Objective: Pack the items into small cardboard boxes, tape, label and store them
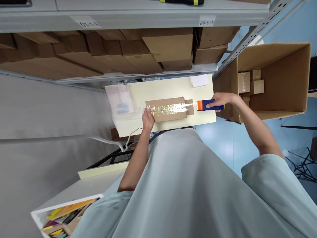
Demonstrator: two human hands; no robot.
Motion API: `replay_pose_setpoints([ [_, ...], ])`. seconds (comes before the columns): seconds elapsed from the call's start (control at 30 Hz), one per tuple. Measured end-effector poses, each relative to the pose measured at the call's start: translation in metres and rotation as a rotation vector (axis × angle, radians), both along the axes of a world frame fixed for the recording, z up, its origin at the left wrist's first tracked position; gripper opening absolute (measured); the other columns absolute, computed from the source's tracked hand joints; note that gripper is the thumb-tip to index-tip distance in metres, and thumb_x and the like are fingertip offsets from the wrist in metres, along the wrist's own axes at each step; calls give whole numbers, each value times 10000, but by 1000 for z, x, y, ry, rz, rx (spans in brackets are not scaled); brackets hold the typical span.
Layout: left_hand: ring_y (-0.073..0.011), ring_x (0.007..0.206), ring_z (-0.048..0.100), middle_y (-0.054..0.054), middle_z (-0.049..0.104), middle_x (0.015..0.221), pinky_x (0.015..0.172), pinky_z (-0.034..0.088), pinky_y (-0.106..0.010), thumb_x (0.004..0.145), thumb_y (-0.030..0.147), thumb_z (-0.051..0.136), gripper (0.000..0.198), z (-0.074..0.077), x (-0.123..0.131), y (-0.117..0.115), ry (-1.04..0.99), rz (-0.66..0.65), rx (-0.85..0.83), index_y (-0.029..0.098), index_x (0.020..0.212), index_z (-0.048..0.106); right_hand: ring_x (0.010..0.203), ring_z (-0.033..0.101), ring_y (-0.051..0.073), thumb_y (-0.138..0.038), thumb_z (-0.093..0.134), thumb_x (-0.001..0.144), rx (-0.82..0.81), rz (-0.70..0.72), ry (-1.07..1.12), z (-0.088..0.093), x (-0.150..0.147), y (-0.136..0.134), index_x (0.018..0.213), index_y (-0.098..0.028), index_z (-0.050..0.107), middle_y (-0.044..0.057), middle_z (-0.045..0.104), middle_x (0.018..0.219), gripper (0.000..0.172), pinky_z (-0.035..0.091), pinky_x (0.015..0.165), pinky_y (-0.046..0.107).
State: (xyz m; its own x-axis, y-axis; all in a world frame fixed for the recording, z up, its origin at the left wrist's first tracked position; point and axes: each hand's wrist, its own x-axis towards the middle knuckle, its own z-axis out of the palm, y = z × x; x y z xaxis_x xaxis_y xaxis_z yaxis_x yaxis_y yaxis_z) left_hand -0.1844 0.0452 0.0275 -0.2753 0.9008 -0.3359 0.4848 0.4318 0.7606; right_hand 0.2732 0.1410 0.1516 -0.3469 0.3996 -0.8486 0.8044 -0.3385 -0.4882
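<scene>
A flat brown cardboard box lies on a pale yellow table, with shiny clear tape along its top. My left hand presses its closed fingers on the box's left end. My right hand grips a blue and orange tape dispenser just off the box's right end, and a strip of tape stretches from it onto the box.
A clear plastic bag and a white label lie on the table. Shelves of cardboard boxes stand behind. A large open carton with small boxes stands at the right. A white tray sits at lower left.
</scene>
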Motion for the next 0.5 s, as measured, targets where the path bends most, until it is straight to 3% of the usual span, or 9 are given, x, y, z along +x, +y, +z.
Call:
replay_pose_setpoints([
  [0.13,-265,1109,683,-111,717,1055,1081,527,-379,998,835,372,701,-4,-1,-1,-5,11,16,197,1051,658,643,745,271,-833,864,730,76,124,-54,-27,-12,-4,773,-169,795,97,736,611,669,564,633,364],
  [0.23,-275,1112,678,-123,725,1078,1096,520,-406,1010,816,376,689,-6,0,-2,-14,9,26,192,1072,662,682,759,297,-815,838,781,204,213,-215,-39,-35,-10,818,-159,797,110,735,606,658,565,661,371],
  [0.4,-271,1138,690,-135,742,1116,1092,526,-385,1021,821,345,715,-6,0,-3,-19,-6,35,187,1091,668,977,804,386,-571,822,913,326,255,-489,-46,-109,-28,1126,-126,811,207,825,897,493,581,815,416],
  [0.5,-306,1188,696,-181,752,1182,1127,519,-423,1028,808,338,727,-6,-3,-2,-35,-21,40,171,1126,675,1103,783,421,-429,769,971,397,205,-581,-50,-145,-42,1210,-105,797,274,820,1052,403,573,866,450],
])
